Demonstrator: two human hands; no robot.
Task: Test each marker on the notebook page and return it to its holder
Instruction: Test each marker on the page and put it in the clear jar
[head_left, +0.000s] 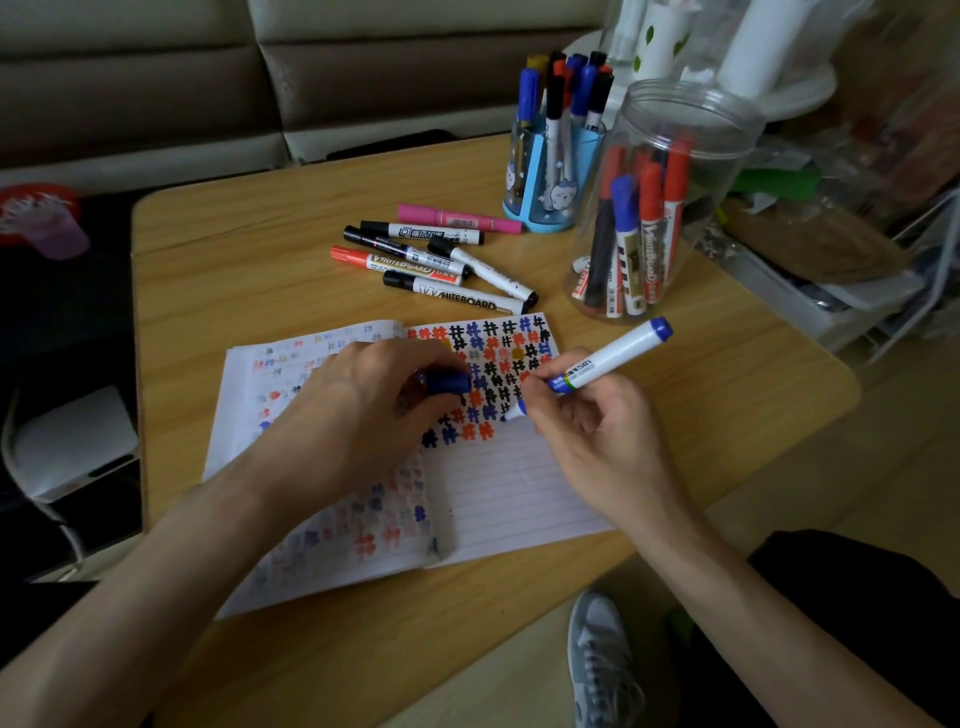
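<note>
An open lined notebook (498, 483) lies on the wooden table (249, 249), its right page covered at the top with rows of black, red and blue hash marks. My right hand (597, 421) grips an uncapped blue whiteboard marker (608, 358), tip down on the page at the end of the lowest row. My left hand (363, 400) rests on the notebook and holds the blue cap (449, 382) between its fingers. Several capped markers (441, 260) lie loose beyond the notebook. A clear plastic jar (670, 130) and a blue pen holder (545, 171) both hold markers.
A sofa back runs along the far side of the table. White rolls and cluttered shelving stand at the right. A red-lidded object and a cup sit off the table's left edge. My grey shoe (597, 660) shows on the floor below the table's near edge.
</note>
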